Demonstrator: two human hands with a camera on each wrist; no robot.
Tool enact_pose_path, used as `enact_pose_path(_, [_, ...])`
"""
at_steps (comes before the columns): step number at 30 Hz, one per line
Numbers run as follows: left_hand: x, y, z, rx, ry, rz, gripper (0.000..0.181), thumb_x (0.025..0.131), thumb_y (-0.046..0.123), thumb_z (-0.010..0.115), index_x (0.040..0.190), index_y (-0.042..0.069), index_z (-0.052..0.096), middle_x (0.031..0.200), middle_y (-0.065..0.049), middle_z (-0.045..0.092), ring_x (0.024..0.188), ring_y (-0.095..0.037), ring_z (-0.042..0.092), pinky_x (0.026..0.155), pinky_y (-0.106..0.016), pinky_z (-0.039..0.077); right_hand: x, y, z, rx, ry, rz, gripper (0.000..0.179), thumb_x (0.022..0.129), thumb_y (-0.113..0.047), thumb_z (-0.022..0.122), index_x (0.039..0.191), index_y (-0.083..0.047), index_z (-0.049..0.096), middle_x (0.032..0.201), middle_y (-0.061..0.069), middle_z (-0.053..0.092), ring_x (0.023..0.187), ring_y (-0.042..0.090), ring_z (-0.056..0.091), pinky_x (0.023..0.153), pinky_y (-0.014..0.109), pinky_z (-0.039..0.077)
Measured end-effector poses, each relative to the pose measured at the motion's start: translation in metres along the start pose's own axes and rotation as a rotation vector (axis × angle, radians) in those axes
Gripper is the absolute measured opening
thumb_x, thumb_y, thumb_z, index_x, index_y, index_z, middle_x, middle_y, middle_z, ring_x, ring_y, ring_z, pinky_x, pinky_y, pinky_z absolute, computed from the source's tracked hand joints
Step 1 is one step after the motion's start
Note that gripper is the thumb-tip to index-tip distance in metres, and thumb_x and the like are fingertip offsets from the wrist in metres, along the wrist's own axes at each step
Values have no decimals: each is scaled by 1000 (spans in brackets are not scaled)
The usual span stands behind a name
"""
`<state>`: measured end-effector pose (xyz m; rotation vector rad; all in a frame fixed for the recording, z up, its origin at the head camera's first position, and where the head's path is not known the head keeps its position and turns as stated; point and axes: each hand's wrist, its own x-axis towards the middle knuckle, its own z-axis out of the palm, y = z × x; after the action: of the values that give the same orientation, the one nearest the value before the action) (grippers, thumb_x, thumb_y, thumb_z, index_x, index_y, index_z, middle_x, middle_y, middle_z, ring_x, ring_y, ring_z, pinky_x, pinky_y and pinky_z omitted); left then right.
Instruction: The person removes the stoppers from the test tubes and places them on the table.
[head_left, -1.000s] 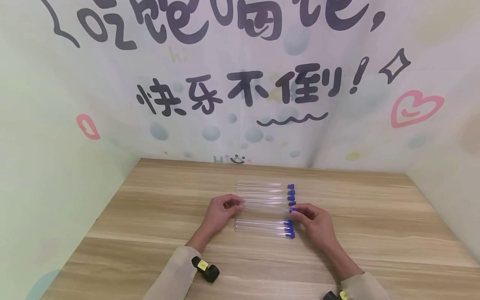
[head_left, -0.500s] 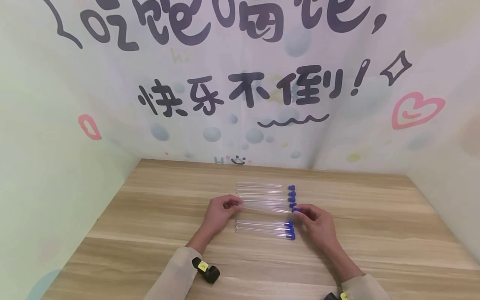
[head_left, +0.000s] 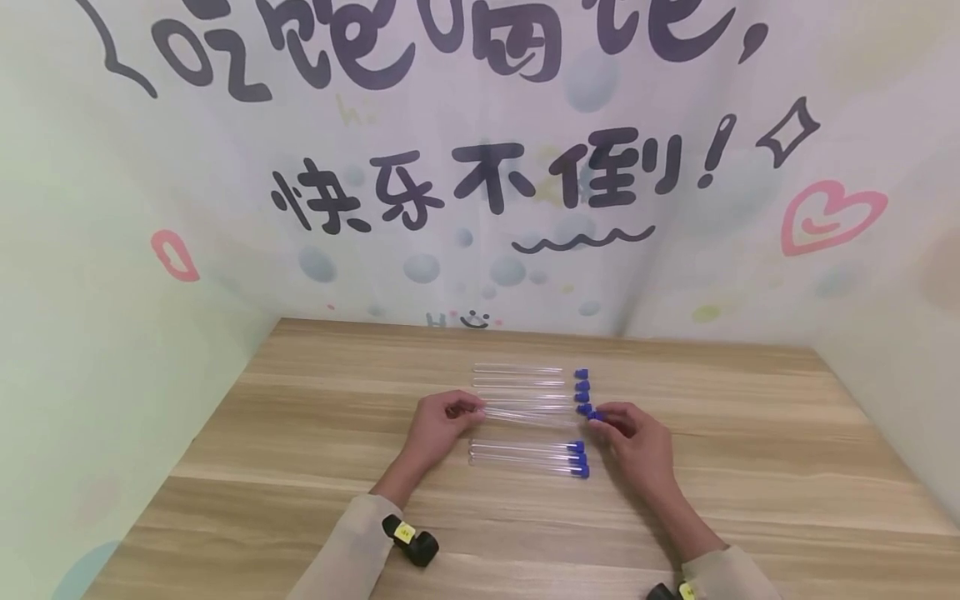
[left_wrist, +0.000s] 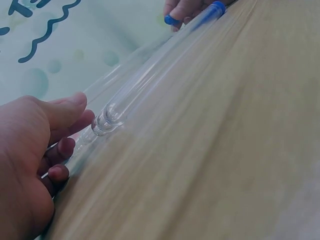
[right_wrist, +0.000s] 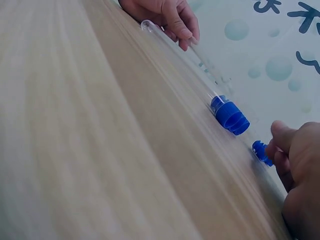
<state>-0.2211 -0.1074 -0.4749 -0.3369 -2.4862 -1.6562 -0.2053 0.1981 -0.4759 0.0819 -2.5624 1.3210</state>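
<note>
**Hands: clear tube (head_left: pixel 528 416) in left hand (head_left: pixel 442 429), blue cap (head_left: pixel 595 415) in right hand (head_left: pixel 639 450)**

Backdrop: light printed cloth (head_left: pixel 675 279), with large dark lettering (head_left: pixel 491 177) and pink heart shapes (head_left: pixel 832 218).

Work surface: wood-grain table (head_left: pixel 750 450), directly in front of the cloth.

Forearms: beige sleeves (head_left: pixel 348 542), with a black device (head_left: pixel 422 547) at each wrist.

Left hand: thumb and forefinger closed together on the rounded end of the clear tube; remaining fingers loosely curled.

Right hand: thumb and fingertips closed on the blue cap.

Clear tube: between the hands, slightly oblique to the row, far end toward the blue cap; exact gap hard to read through the transparent wall.

Uncapped tubes (head_left: pixel 517 383): beyond the clear tube, flat on the table, roughly parallel.

Capped tubes (head_left: pixel 525 457): three, side by side, nearer the person, with blue stoppers (head_left: pixel 578 459) at the right.

Loose caps (head_left: pixel 582 386): four, in a column to the right of the uncapped tubes, apart from them. Blue cap: just beside the nearest of these.
</note>
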Motion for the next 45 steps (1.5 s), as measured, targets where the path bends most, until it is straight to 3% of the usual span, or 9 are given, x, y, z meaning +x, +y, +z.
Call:
enact_pose_path(7, [1, 0, 0, 1, -18, -14, 12, 81, 16, 77, 93, 17, 73, 80, 6, 64, 70, -14, 54, 60, -24, 45, 0, 1, 1, -74, -13, -33, 17, 82, -23, 76, 97, -16, 72, 90, -5, 70, 83, 11, 63, 73, 25, 49])
enact_pose_path(11, [2, 0, 0, 1, -18, -16, 14, 81, 15, 77, 94, 16, 73, 78, 5, 63, 69, -14, 54, 60, -24, 45, 0, 2, 3, -109, -1, -61, 18, 80, -21, 78, 97, -15, 73, 92, -2, 69, 85, 14, 62, 75, 32, 49])
enact_pose_path(17, [2, -2, 0, 15, -10, -16, 15, 80, 14, 78, 94, 15, 73, 76, 4, 61, 68, -14, 53, 59, -25, 45, 0, 2, 3, -126, -37, -26, 20, 81, -20, 77, 99, -13, 72, 96, 1, 68, 89, 17, 62, 80, 37, 49])
enact_pose_path(31, [3, -3, 0, 75, -15, 41, 15, 77, 9, 80, 91, 13, 74, 76, 4, 58, 69, -12, 51, 60, -24, 43, 1, 2, 2, -128, -47, -46, 22, 79, -14, 79, 99, -11, 71, 91, 0, 69, 83, 15, 63, 75, 33, 50])
enact_pose_path(45, [4, -6, 1, 83, -13, 17, 15, 77, 7, 80, 90, 13, 73, 77, 3, 60, 69, -12, 52, 60, -24, 44, 3, 0, 3, -128, -41, -52, 22, 79, -13, 79, 100, -10, 71, 87, 0, 68, 78, 14, 61, 69, 27, 49])
